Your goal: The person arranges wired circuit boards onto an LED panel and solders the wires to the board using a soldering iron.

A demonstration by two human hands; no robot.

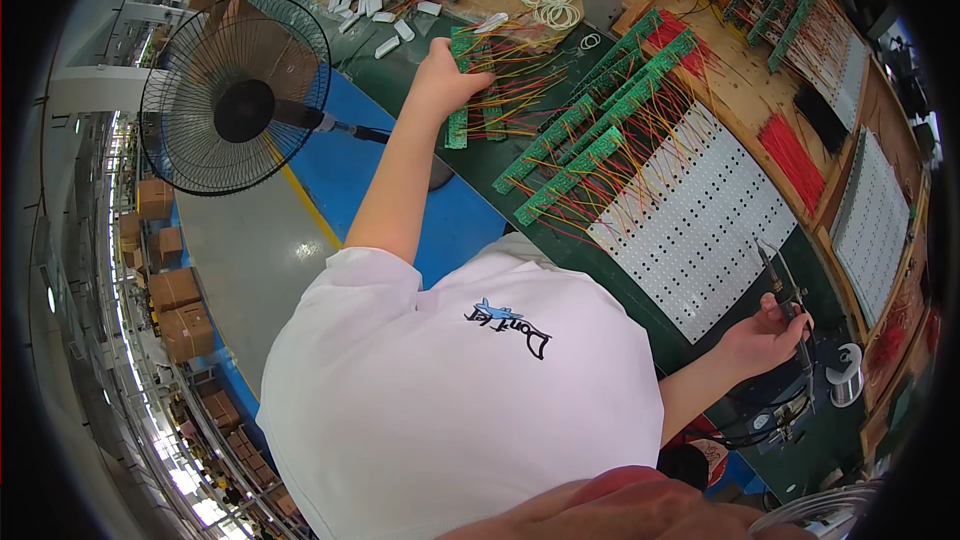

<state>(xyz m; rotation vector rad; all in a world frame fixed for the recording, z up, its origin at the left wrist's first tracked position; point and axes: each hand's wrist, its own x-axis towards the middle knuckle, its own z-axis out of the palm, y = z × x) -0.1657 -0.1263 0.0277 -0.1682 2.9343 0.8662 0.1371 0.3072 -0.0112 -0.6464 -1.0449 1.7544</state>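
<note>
Left arm stretched far out, elbow nearly straight, bare forearm crossing above the white T-shirt point(450, 390). Left hand point(443, 75) closed on a bundle of green circuit strips point(490, 80); we see fingers curled over the bundle's near end. The strips trail thin red and yellow wires, fanned out past the hand.

Right arm bent, kept close to the body. Right hand point(765, 335) clamped round a soldering iron point(785, 290), dark handle in the fist, thin tip pointing up and away.

Landmark: the white perforated panel point(695, 210) on the table point(745, 90). The held bundle sits well beyond the panel's far left corner. More green strips point(600, 130) lie in rows touching the panel's far edge. The iron hovers just beside its near corner. A solder spool point(848, 372) stands near the right hand. A standing fan point(235, 95) is well apart, on the floor side.
</note>
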